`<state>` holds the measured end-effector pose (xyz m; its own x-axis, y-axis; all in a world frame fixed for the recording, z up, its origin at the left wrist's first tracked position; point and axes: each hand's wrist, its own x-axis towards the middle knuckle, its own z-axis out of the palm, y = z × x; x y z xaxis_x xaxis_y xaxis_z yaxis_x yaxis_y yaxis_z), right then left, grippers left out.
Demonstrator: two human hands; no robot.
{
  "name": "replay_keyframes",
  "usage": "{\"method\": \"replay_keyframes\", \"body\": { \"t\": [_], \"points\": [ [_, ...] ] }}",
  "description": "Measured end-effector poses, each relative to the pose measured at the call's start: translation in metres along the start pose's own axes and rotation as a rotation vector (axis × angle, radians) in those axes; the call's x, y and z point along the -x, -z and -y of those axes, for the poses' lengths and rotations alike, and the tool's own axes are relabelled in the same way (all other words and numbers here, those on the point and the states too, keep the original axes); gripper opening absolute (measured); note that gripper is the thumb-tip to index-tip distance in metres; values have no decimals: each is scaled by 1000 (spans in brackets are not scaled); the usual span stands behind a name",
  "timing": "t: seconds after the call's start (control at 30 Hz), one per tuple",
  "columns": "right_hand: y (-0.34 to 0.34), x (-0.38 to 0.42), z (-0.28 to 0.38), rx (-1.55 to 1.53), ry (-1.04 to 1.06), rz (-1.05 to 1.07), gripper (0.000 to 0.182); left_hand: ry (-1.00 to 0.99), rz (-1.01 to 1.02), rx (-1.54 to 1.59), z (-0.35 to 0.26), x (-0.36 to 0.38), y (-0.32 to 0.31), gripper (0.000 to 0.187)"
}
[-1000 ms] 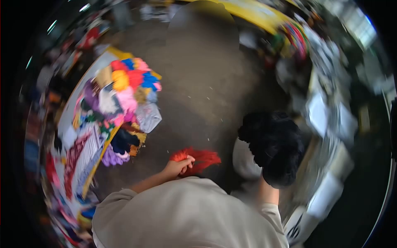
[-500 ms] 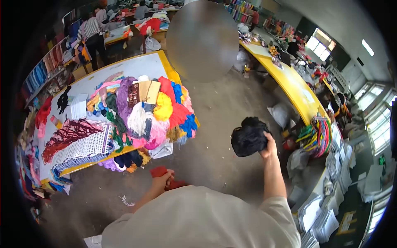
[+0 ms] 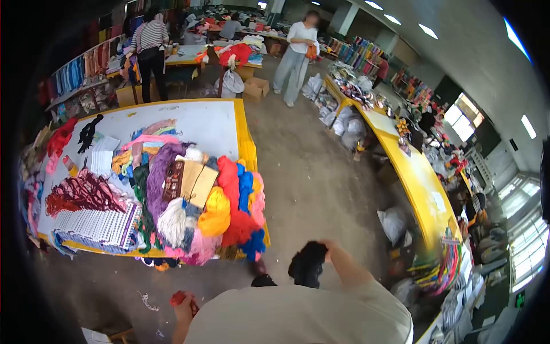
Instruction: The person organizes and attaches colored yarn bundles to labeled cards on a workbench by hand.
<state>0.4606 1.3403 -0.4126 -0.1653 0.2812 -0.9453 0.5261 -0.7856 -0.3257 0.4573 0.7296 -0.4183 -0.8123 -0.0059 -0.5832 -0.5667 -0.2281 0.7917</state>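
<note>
My right hand (image 3: 329,250) is closed on the upper right edge of a soft black bundle (image 3: 307,265), which looks like yarn, held in front of my body. Low at the left, my left hand (image 3: 183,309) grips a small red bundle (image 3: 184,299), partly hidden by the fingers. Ahead and to the left, the white-topped table (image 3: 206,123) carries a heap of coloured yarn skeins, among them a yellow skein (image 3: 215,212), a white skein (image 3: 172,222) and a red skein (image 3: 243,221). A tan card (image 3: 201,184) lies on the heap.
A long yellow table (image 3: 401,166) runs along the right, with multicoloured cords (image 3: 447,266) at its near end. A person in a white top (image 3: 301,37) stands in the aisle ahead; a person in a striped top (image 3: 150,37) is at the back left. A cardboard box (image 3: 256,89) sits on the floor.
The view has tilted up and shows more of the room. My right hand has drawn the black bundle in towards my body; my left hand, with the red bundle, appears lower and further left.
</note>
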Motion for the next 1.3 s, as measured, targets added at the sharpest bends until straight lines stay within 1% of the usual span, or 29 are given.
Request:
{"method": "replay_keyframes", "body": {
  "t": [0.03, 0.07, 0.1, 0.13, 0.17, 0.2, 0.23, 0.27, 0.3, 0.37, 0.43, 0.47, 0.5, 0.57, 0.63, 0.7, 0.73, 0.8, 0.83, 0.87, 0.9, 0.93, 1.0, 1.03, 1.1, 1.17, 1.23, 1.27, 1.3],
  "points": [
    [-44, 50, 44, 56, 182, 18, 39, 33, -41, 48, 3, -7, -10, 15],
    [-52, -20, 118, -56, 260, 151, 37, 7, -49, 56, 2, -17, -24, 15],
    [-84, -1, 190, 69, 453, 0, 33, 14, -155, 5, 1, -21, -33, 16],
    [-121, 69, 246, -67, 577, 93, 34, 33, -263, -49, 5, -22, -37, 16],
    [-144, 35, 354, -172, 687, 244, 31, 28, -274, -50, 18, -27, -33, 16],
    [-173, 91, 419, -308, 939, 445, 23, -55, -314, -38, 35, -39, -28, 11],
    [-199, 135, 493, -399, 1112, 502, 14, -136, -355, -26, 43, -50, -35, 8],
    [-215, 167, 572, -316, 1284, 817, 34, -141, -365, -20, 41, -54, -55, 8],
    [-239, 257, 552, -409, 1277, 418, 31, -161, -352, -17, 44, -55, -74, 6],
    [-280, 250, 620, -369, 1223, 377, 35, -191, -329, -36, 34, -28, -110, 7],
    [-306, 165, 685, 332, 1667, -82, 40, -217, -295, -57, 23, -14, -129, 11],
    [-326, 189, 622, -246, 1590, 39, 41, -216, -302, -60, 23, -15, -129, 11],
    [-326, 200, 590, -241, 1587, 48, 41, -202, -291, -49, 24, -16, -128, 10],
    [-322, 203, 540, -163, 1213, 274, 37, -165, -274, -37, 27, -19, -124, 9],
    [-319, 198, 495, -344, 1525, 445, 42, -122, -253, -25, 31, -23, -120, 11],
    [-295, 262, 405, -445, 1849, 609, 29, -80, -231, -3, 35, -26, -116, 14],
    [-282, 296, 366, -443, 2024, 572, 19, -62, -220, 13, 37, -27, -115, 16],
    [-245, 348, 295, -486, 2419, 499, 12, -20, -199, 53, 39, -29, -113, 19],
    [-233, 370, 258, -682, 2577, 678, 14, -8, -212, 66, 27, -20, -119, 19],
    [-216, 385, 223, -794, 2714, 653, 19, -39, -200, 32, 1, -9, -129, 21],
    [-209, 404, 196, -779, 2697, 679, 19, -70, -191, -4, -10, 4, -127, 23],
    [-203, 425, 168, -801, 2821, 805, 19, -62, -209, 7, 0, 7, -106, 23],
    [-198, 465, 111, -867, 3062, 1072, 24, 113, -66, 33, 24, -1, -51, 23],
    [-198, 481, 82, -908, 3175, 1214, 29, 112, -79, 43, 15, 16, -40, 23],
    [-208, 505, 17, -1010, 3125, 1341, 29, -34, -70, 86, -7, 52, -18, 21],
    [-221, 525, -52, -1357, 2929, 1475, 32, -141, -26, 178, -22, 83, 12, 24],
    [-237, 541, -114, -1302, 2770, 1688, 35, -223, 79, 282, -51, 115, 36, 30],
    [-245, 547, -144, -1287, 2585, 1927, 37, -178, -96, 341, -66, 134, 40, 35],
    [-252, 552, -172, -1282, 2385, 2138, 38, -192, -49, 313, -84, 150, 57, 39]
  ]
}}
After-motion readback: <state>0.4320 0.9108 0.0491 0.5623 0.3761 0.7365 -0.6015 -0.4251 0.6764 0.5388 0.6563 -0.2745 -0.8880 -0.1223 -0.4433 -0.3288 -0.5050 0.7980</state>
